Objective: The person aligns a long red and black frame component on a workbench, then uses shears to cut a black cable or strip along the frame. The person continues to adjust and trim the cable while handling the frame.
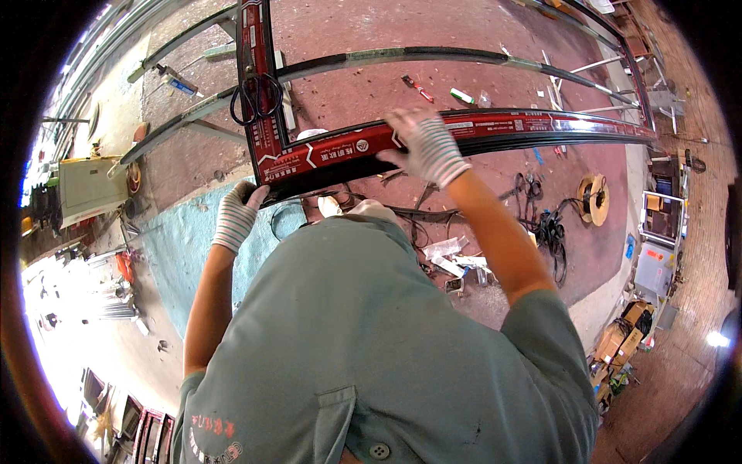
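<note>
A large window frame (pixel 340 148), wrapped in red printed film with black edges, lies level in front of me on grey metal bars. My left hand (pixel 236 215), in a striped white glove, is closed at the frame's near left corner, its thumb by the edge and some fingers hidden. Farther right, my right hand (pixel 430 147) in a matching glove spans the near rail, fingers over the far side and thumb on the near side. Black-handled scissors (pixel 258 80) rest on the frame's left upright.
Curved-looking grey support bars (pixel 402 54) run under the frame. On the reddish floor lie a red-and-black tool (pixel 418 88), a green-and-white tube (pixel 462 96), a tape roll (pixel 593 199), tangled black strips (pixel 550 230) and plastic scraps. A beige box (pixel 91 188) stands left; cardboard boxes (pixel 618 340) stand right.
</note>
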Demonstrator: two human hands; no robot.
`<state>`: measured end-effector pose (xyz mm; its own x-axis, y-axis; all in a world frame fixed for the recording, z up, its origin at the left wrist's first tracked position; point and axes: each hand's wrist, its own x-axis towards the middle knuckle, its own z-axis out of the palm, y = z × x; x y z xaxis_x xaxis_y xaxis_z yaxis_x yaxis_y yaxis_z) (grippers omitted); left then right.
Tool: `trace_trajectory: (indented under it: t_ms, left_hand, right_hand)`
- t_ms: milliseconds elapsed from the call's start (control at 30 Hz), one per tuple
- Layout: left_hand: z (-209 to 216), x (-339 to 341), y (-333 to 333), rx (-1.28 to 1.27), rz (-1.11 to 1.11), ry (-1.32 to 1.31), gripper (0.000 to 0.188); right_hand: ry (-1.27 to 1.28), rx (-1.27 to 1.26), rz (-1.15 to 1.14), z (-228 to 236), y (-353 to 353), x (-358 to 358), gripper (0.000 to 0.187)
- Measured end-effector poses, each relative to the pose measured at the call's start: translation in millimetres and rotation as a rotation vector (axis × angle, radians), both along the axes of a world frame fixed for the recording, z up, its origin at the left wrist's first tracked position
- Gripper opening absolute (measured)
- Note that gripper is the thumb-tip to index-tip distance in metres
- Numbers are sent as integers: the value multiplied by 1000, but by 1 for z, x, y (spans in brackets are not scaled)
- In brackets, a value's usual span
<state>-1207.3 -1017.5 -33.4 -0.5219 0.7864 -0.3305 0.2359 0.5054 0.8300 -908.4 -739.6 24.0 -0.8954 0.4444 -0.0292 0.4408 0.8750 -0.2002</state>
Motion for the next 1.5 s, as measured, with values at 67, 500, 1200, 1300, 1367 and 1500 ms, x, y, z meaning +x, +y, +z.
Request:
trace_trajectory:
  t_ms: [67,500,1200,1300,1367,1500]
  left_hand:
    - [-1,0,-1,-1,7,2,28]
    - [14,5,-1,-66,-44,115,27]
    - [-21,-73,-39,-75,-248,-342,31]
    - [-10,-91,-45,-104,-328,-432,33]
    - [-21,-102,-48,-38,-411,-460,33]
    - [-8,-115,-36,-87,-697,-236,33]
  right_hand:
    - [15,82,-31,-5,29,45,72]
    - [136,287,-321,-33,143,230,78]
    - [586,99,-223,-1,-84,-147,44]
    - [503,120,-291,-3,-92,-212,41]
    - [383,50,-354,4,-95,-249,42]
    - [-21,47,-606,7,-99,-300,42]
